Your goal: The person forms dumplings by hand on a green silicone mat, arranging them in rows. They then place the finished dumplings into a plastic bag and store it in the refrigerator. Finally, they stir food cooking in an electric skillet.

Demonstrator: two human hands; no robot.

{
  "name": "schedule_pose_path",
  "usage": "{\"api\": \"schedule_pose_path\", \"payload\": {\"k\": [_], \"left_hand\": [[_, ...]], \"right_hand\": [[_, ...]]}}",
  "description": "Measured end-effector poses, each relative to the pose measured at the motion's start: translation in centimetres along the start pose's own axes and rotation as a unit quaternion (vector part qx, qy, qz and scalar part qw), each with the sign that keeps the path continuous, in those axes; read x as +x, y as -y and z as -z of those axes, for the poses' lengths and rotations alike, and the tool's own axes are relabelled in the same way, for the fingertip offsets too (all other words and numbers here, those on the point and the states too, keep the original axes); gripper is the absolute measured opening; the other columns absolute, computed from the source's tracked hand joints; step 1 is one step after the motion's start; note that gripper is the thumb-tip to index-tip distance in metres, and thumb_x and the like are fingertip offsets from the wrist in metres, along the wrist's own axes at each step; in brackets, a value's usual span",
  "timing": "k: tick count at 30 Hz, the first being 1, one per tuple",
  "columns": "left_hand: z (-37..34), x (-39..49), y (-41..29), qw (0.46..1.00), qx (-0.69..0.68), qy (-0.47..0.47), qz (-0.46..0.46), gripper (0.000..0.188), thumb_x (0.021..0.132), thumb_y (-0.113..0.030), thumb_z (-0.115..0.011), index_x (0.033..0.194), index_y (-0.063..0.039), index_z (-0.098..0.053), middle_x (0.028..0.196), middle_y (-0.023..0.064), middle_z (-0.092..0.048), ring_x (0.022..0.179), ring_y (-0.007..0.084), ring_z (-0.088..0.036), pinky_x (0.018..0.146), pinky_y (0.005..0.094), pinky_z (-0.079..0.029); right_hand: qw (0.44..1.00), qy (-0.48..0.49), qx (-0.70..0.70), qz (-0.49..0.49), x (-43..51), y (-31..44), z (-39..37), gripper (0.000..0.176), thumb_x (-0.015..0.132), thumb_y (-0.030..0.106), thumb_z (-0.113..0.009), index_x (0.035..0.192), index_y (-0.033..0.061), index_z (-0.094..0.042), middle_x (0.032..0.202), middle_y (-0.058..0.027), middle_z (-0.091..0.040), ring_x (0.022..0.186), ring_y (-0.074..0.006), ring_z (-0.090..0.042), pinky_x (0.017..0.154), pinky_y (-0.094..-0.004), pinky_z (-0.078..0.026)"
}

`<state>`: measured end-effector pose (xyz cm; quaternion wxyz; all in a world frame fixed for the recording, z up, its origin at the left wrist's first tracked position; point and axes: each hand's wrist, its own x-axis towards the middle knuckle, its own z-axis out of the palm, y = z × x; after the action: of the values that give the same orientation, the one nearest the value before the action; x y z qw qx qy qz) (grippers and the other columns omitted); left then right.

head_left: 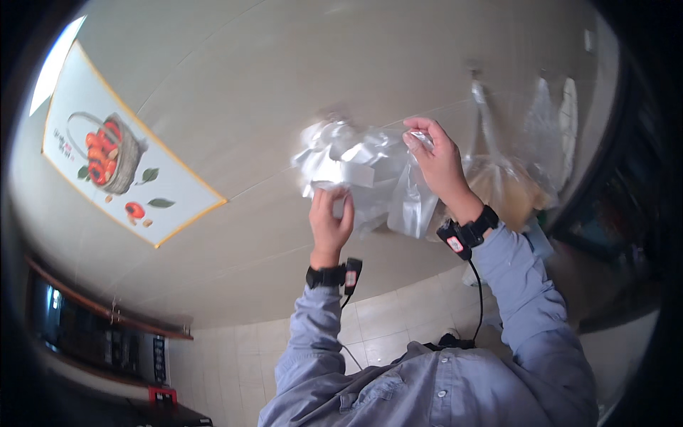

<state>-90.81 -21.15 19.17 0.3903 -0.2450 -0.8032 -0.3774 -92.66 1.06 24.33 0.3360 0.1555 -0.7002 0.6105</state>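
Observation:
Several clear plastic bags (333, 155) hang in a crumpled bundle on the wall in front of me. At their lower edge is my left hand (331, 224), fingers curled up to the plastic; whether it grips them cannot be made out. Further right, my right hand (440, 163) pinches a clear plastic bag (413, 200) between thumb and fingers. That bag hangs down beneath the hand and overlaps the plastic beside it. Each wrist wears a black strap with a small cabled device.
On the right, a hanging bag with tan contents (504, 192) is close behind my right forearm. Beyond it hang another clear bag (541, 125) and a white item (569, 131). A fruit-basket poster (176, 187) is on the wall at left. A wooden ledge (144, 320) juts out lower left, above the tiled floor (229, 363).

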Motion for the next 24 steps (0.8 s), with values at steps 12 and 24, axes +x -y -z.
{"api": "schedule_pose_path", "payload": {"k": [12,24], "left_hand": [[-9.7,-9.5,-12.1,0.673,-0.542,0.467,0.191,0.051,0.089,-0.031,-0.056,0.128,-0.002,-0.041,0.119,0.0086,-0.051,0.109,0.0154,-0.046,0.094,0.0321,-0.036],[-14.9,-20.4,-31.6,0.486,-0.438,0.745,-0.127,0.015,0.083,-0.007,-0.063,0.096,0.000,-0.059,0.081,0.0015,-0.060,0.073,0.0068,-0.053,0.066,0.0209,-0.043]], "right_hand": [[0.981,0.003,0.124,-0.150,-16.9,6.3,13.8,0.032,0.085,0.005,-0.059,0.115,0.0022,-0.049,0.101,-0.0028,-0.056,0.093,-0.0089,-0.056,0.082,-0.0231,-0.044],[0.806,-0.277,-0.335,-0.402,-45.2,20.8,20.5,0.029,0.074,0.023,-0.065,0.100,0.0093,-0.062,0.093,-0.0129,-0.063,0.090,-0.0279,-0.059,0.075,-0.0357,-0.046]]}}
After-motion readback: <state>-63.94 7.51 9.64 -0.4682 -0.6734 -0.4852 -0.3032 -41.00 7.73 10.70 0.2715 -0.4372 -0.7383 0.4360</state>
